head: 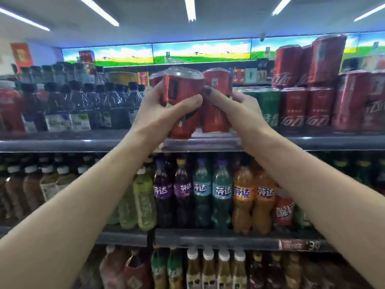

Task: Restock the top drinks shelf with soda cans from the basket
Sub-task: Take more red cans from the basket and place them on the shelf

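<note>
Far left of the top shelf (62, 142): dark-capped bottles (87, 101), labels too blurred to read. At the shelf's front edge, mid-span: left hand (164, 113) clamped around a red soda can (181, 105), thumb across its front, can tilted, base just at the edge. Beside it, touching: a second red can (216, 101) gripped by the right hand (239, 109), thumb with dark nail polish pressed on its side, fingers wrapped behind; brand writing on both cans unreadable. Behind them, another red can (155, 79) partly hidden. Further right on the same shelf: green cans (268, 107), then stacked red Coca-Cola cans (308, 90) with white Chinese script, two tiers high. Shelf below: Fanta bottles (212, 192) marked 芬达, purple, teal, orange.
</note>
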The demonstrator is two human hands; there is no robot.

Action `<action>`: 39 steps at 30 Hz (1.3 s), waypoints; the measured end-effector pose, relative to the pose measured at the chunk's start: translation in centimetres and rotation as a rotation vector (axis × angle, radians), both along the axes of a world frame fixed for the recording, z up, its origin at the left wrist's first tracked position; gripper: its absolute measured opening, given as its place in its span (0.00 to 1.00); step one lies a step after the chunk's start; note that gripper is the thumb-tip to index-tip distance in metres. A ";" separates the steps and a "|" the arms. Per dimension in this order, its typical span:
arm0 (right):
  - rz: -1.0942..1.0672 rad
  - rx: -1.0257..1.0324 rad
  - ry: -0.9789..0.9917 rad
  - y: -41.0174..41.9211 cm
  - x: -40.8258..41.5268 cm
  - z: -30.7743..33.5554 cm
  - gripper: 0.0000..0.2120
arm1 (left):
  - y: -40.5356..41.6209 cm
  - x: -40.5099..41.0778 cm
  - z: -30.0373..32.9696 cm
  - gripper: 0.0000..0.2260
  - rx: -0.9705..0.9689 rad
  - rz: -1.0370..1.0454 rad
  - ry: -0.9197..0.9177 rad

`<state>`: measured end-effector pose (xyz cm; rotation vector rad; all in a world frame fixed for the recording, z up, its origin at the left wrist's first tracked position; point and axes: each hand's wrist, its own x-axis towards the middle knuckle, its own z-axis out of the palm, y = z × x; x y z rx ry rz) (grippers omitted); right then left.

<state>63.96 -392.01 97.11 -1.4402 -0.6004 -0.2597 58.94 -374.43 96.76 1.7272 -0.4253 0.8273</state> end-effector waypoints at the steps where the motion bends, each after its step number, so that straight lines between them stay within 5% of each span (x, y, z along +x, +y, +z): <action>1: -0.047 -0.007 -0.019 0.6 0.4 0.7 0.18 | 0.5 0.7 0.8 0.13 0.001 0.026 -0.030; 13: -0.537 -0.500 -0.065 7.2 11.1 3.6 0.21 | 6.8 11.7 2.1 0.19 -0.023 0.198 0.080; 18: -0.593 -0.577 -0.012 8.2 12.7 2.0 0.40 | 7.6 14.2 1.3 0.22 -0.061 0.170 0.182; 25: -0.710 -0.829 0.052 8.0 12.6 1.9 0.45 | 7.9 14.6 1.0 0.19 0.015 0.057 0.246; 28: -0.839 -0.911 -0.152 8.0 10.9 1.3 0.33 | 8.0 14.9 0.5 0.18 0.087 0.048 0.233; 31: -0.702 -0.945 -0.221 8.2 10.0 0.9 0.13 | 8.2 15.1 0.3 0.22 0.150 0.061 0.235; 39: -0.510 -1.183 0.004 7.8 13.1 2.7 0.15 | 8.5 16.5 -0.4 0.28 0.161 0.108 0.225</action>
